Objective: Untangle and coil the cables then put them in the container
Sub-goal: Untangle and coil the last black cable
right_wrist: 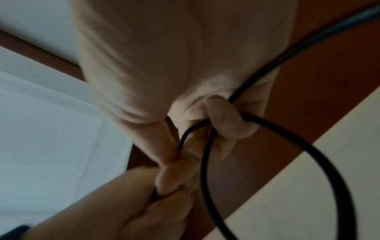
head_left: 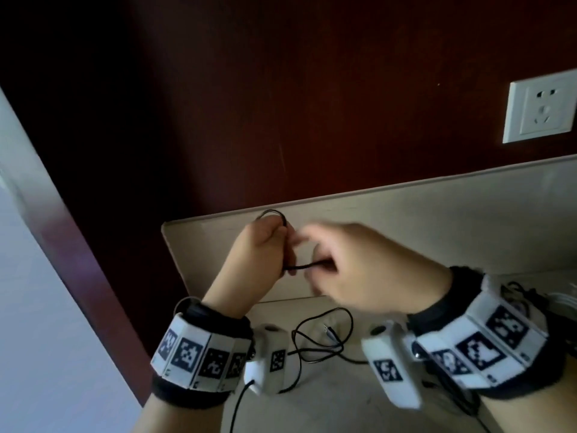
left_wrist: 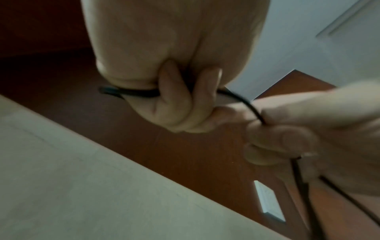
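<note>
Hands meet above the table [head_left: 406, 214], the left hand [head_left: 259, 260] curled round small loops of a black cable [head_left: 307, 265] and the right hand [head_left: 365, 270] pinching the same cable just beside it, while the slack lies looped on the table below both wrists.

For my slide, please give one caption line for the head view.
Both hands, left hand and right hand, grip a black cable above the table, winding it into loops.
</note>
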The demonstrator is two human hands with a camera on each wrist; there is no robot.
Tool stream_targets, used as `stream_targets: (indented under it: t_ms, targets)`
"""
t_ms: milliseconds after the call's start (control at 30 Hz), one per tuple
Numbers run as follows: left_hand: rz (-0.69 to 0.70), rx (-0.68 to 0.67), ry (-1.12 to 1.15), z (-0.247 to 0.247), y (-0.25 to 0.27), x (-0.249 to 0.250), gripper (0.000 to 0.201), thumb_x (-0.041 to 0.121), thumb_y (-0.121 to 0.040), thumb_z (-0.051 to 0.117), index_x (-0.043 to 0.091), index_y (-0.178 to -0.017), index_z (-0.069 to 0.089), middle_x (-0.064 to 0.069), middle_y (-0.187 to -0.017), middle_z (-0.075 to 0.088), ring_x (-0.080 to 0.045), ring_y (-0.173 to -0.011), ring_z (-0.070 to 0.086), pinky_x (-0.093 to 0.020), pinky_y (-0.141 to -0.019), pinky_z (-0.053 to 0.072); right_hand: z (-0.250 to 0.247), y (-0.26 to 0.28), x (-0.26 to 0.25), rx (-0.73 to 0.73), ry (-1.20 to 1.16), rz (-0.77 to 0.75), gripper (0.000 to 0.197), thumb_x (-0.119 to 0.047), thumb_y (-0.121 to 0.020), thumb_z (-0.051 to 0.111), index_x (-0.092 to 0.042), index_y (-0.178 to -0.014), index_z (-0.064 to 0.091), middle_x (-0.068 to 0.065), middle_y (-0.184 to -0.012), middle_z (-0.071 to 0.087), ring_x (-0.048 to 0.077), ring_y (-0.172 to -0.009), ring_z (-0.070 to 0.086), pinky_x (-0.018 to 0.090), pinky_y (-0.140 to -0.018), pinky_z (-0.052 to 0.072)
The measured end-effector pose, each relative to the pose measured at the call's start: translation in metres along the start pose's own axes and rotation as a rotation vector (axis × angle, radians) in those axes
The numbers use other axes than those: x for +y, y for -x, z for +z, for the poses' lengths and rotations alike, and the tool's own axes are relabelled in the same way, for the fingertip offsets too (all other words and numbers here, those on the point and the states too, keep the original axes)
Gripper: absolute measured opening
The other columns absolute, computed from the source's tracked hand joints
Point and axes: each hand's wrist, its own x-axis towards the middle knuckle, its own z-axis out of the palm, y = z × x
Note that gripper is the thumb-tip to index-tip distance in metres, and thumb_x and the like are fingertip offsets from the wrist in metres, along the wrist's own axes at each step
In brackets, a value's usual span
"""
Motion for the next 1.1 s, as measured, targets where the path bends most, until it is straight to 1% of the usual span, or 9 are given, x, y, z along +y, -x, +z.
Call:
stream_targets:
  t_ms: [67,267,433,533,733,800,900,1000,1100]
  targets:
    - [-0.069,-0.098,0.042,-0.005,0.001,-0.001,0.031,0.004,-0.103,0.034,0.008,-0.077,0.051,0.0,-0.048,0.042,-0.013,-0.042,0.033,-0.02,-0.041,0.02,-0.012,0.0,0.01,0.074,0.016,0.064,0.007,-0.035,-0.095,0.059,-0.034,-0.102,0.057,-0.011,-0.067,0.069,0.003,-0.044,0.054,0.025,-0.044,0.045]
    - [-0.235,-0.371,0.255,-0.018,0.005,-0.002,0.04,0.026,-0.104,0.037,0.015,-0.067,0.047,0.005,-0.051,0.027,-0.008,-0.042,0.016,-0.02,-0.041,0.009,-0.026,-0.002,0.045,0.282,0.394,0.173,0.064,-0.088,-0.065,0.035,-0.029,-0.063,0.058,-0.01,-0.048,0.054,0.003,-0.048,0.051,0.024,-0.053,0.027]
    - [-0.349,-0.356,0.574,-0.025,-0.003,-0.009,0.035,0.034,-0.092,0.042,0.022,-0.06,0.038,0.008,-0.047,0.02,-0.006,-0.038,0.012,-0.021,-0.041,0.006,-0.02,0.0,0.058,0.336,0.436,0.263,0.017,-0.042,-0.093,0.056,-0.027,-0.092,0.063,-0.01,-0.091,0.066,0.013,-0.087,0.061,0.03,-0.076,0.046]
    - [-0.404,-0.409,0.703,-0.022,-0.005,-0.008,0.034,0.036,-0.088,0.042,0.023,-0.057,0.038,0.009,-0.044,0.02,-0.008,-0.041,0.005,-0.02,-0.039,0.007,-0.013,-0.004,0.035,0.554,0.173,0.115,0.017,-0.017,-0.092,0.056,-0.019,-0.108,0.061,-0.009,-0.095,0.062,0.005,-0.083,0.058,0.017,-0.071,0.044]
    - [-0.397,-0.432,0.658,-0.006,-0.001,-0.006,0.042,0.043,-0.087,0.044,0.023,-0.051,0.035,0.007,-0.048,0.021,-0.007,-0.039,0.018,-0.024,-0.044,0.016,0.017,-0.003,-0.005,0.38,0.058,-0.019,0.036,-0.038,-0.087,0.064,-0.028,-0.119,0.052,-0.015,-0.099,0.056,0.002,-0.083,0.053,0.019,-0.07,0.045]
    - [-0.388,-0.447,0.698,-0.008,-0.003,-0.008,0.047,0.046,-0.09,0.043,0.022,-0.051,0.035,0.005,-0.055,0.021,-0.007,-0.043,0.021,-0.025,-0.049,0.019,0.013,-0.005,0.002,0.36,0.248,0.006,0.02,-0.043,-0.092,0.059,-0.027,-0.105,0.058,-0.014,-0.079,0.057,0.006,-0.068,0.054,0.029,-0.061,0.044]
    - [-0.411,-0.395,0.799,-0.024,-0.008,-0.011,0.047,0.046,-0.092,0.042,0.022,-0.052,0.032,0.006,-0.057,0.019,-0.006,-0.041,0.022,-0.022,-0.046,0.02,-0.006,-0.005,0.019,0.322,0.287,0.07,0.063,-0.076,-0.087,0.026,-0.023,-0.065,0.051,-0.007,-0.05,0.042,0.007,-0.045,0.041,0.029,-0.049,0.032]
    - [-0.415,-0.27,0.794,-0.037,-0.011,-0.012,0.051,0.047,-0.096,0.039,0.023,-0.052,0.03,0.008,-0.053,0.018,-0.006,-0.04,0.012,-0.022,-0.042,0.013,-0.027,0.0,0.034,0.309,0.19,0.246,0.082,-0.07,-0.091,0.008,-0.013,-0.064,0.061,0.003,-0.051,0.052,0.013,-0.051,0.054,0.033,-0.057,0.043]
    - [-0.419,-0.222,0.742,-0.037,-0.009,-0.009,0.053,0.045,-0.102,0.033,0.025,-0.053,0.028,0.008,-0.048,0.018,-0.01,-0.045,0.003,-0.021,-0.043,0.006,-0.032,0.0,0.054,0.256,0.247,0.426,0.063,-0.049,-0.103,0.027,-0.01,-0.078,0.069,0.01,-0.063,0.06,0.025,-0.061,0.059,0.03,-0.061,0.043]
